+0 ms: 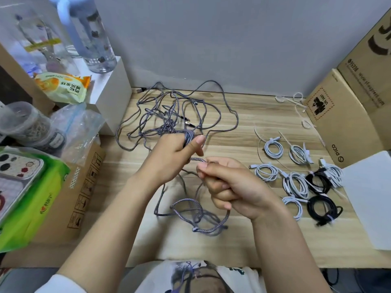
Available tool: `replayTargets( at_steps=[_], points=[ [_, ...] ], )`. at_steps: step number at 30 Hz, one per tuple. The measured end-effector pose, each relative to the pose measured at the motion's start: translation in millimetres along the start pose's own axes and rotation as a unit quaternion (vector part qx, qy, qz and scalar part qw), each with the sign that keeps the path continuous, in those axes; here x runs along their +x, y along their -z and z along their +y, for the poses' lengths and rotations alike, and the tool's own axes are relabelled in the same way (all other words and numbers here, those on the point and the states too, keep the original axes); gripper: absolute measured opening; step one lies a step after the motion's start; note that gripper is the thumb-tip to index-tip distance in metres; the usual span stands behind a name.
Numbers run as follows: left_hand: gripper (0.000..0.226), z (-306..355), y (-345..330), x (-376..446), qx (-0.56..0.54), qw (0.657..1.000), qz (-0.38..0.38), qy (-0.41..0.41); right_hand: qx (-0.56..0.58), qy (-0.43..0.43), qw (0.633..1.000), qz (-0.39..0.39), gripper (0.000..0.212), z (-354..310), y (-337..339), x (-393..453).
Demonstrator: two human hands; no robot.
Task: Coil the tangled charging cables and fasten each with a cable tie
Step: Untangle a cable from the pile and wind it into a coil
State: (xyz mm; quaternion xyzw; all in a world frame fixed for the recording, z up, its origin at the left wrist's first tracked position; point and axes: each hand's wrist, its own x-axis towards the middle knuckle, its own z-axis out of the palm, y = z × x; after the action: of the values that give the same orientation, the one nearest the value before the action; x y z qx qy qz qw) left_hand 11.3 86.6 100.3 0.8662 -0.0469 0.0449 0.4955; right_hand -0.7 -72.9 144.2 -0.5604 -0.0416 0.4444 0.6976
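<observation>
While the grey braided charging cables [179, 115] sprawl in a tangle across the middle of the pale wooden desk [249, 115], the left hand [171, 153] holds a small wound bundle of grey cable in its curled fingers, thumb stretched out to the right. Just below it, the right hand [230, 185] is closed in a fist, pinching a strand of the same cable between thumb and forefinger. More grey loops hang and lie on the desk under both hands, near the front edge.

Over on the right, finished work: coiled white cables [274, 148] and coiled black cables [319, 205] sit in rows, tied. Loose white cable ties [299, 102] lie farther back by the wall.

Now the writing. The brown cardboard box [342, 123] on the right reads "PICO" along its lower edge and carries a "UN 3481" hazard label. The box stacked above it shows a web address, too blurred to read. On the left, a yellow-orange snack packet [63, 86] bears Chinese characters, beside a clear plastic water bottle [93, 39] and a green wet-wipes pack [38, 199].
</observation>
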Motion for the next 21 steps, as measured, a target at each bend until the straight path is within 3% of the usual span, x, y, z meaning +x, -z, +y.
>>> replayTargets(
  at_steps=[4, 7, 9, 12, 15, 17, 18, 21],
  points=[
    [0.075, -2.7, 2.0, -1.9, -0.071, 0.990, -0.112, 0.052, -0.144, 0.075, 0.981, 0.102, 0.022, -4.3, 7.0, -0.6],
    [0.077, 2.6, 10.2, -9.2, -0.183, 0.955, -0.219, 0.085, -0.186, 0.150, 0.951, 0.196, 0.026, -9.8, 15.7, 0.8],
    [0.067, 7.5, 14.8, -12.1, -0.230, 0.928, -0.285, 0.073, -0.181, 0.173, 0.945, 0.213, 0.027, -10.8, 18.5, 1.7],
    [0.037, 14.9, 18.9, -10.3, -0.248, 0.909, -0.326, 0.081, -0.143, 0.178, 0.950, 0.213, 0.027, -6.3, 17.1, 6.2],
    [0.033, 14.1, 17.5, -11.4, -0.333, 0.872, -0.352, 0.065, -0.055, 0.148, 0.970, 0.186, 0.029, 0.3, 14.9, 14.1],
    [0.033, 12.2, 14.7, -11.0, -0.456, 0.817, -0.352, 0.039, 0.034, 0.125, 0.979, 0.158, 0.035, 4.8, 14.4, 19.6],
    [0.032, 11.7, 12.7, -9.9, -0.528, 0.770, -0.358, 0.021, 0.083, 0.112, 0.981, 0.134, 0.036, 7.6, 14.1, 22.0],
    [0.039, 13.9, 9.3, -4.8, -0.730, 0.587, -0.350, -0.007, 0.230, 0.055, 0.971, 0.012, 0.038, 13.3, 9.6, 27.0]
  ],
)
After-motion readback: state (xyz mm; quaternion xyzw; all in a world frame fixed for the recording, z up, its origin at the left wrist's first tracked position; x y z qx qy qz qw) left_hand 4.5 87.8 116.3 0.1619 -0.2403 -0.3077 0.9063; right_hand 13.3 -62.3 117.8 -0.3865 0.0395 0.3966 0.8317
